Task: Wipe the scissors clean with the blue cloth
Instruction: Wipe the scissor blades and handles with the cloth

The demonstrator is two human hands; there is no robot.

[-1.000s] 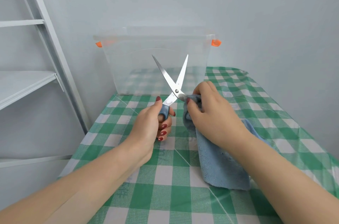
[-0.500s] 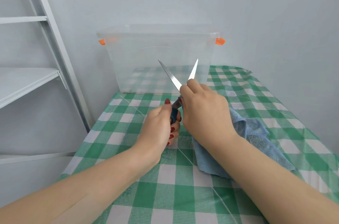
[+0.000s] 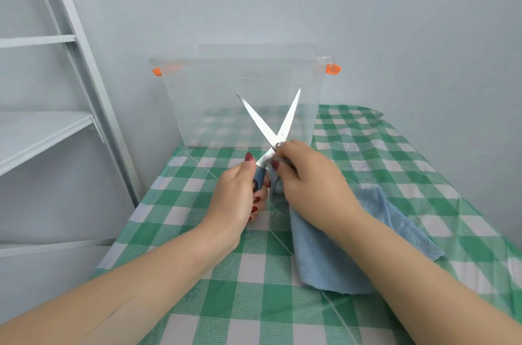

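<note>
The scissors (image 3: 267, 121) have steel blades spread in a V that points up and away, and blue handles. My left hand (image 3: 240, 197) grips one blue handle above the table. My right hand (image 3: 308, 183) pinches the blue cloth (image 3: 327, 254) around the scissors just below the pivot screw, hiding the other handle. The rest of the cloth hangs down under my right wrist and trails onto the tablecloth to the right.
A clear plastic storage box (image 3: 243, 101) with orange clips (image 3: 332, 69) stands at the back of the green-and-white checked table (image 3: 226, 302), right behind the blade tips. A white metal shelf frame (image 3: 70, 67) stands at the left. A pale wall closes the right side.
My right hand with the cloth slid up over the blades half a second ago, then came back down to the pivot. The blades are more exposed now.
</note>
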